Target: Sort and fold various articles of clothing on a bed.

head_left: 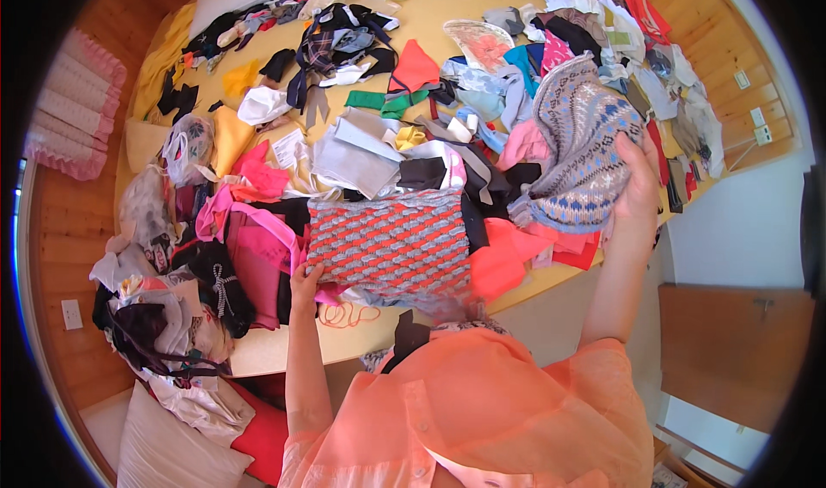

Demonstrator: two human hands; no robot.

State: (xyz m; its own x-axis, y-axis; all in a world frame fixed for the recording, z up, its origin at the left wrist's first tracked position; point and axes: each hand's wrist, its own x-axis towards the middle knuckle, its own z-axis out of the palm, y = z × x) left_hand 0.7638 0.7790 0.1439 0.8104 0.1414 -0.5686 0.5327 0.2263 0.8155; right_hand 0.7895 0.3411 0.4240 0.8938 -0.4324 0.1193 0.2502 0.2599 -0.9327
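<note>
My left hand [307, 283] grips the lower left corner of a red-and-grey striped knitted piece [391, 243], which is spread over the near edge of the table and hangs toward me. Farther right, my right hand [638, 174] is raised and closed on the edge of a grey, blue and white patterned knit [583, 144]. That knit hangs in folds to the left of the hand, above coral cloth [499, 260] and pink cloth [527, 144]. Beside my left hand lies folded dark pink fabric [256, 269]. My right fingertips are partly hidden behind the knit.
Heaps of clothes and cloth scraps cover much of the pale yellow table [267, 350]. Clear plastic bags [144, 208] and a black pouch [219, 286] crowd its left side. A cream pillow [176, 445] lies at the lower left. A brown cabinet [727, 350] stands at right.
</note>
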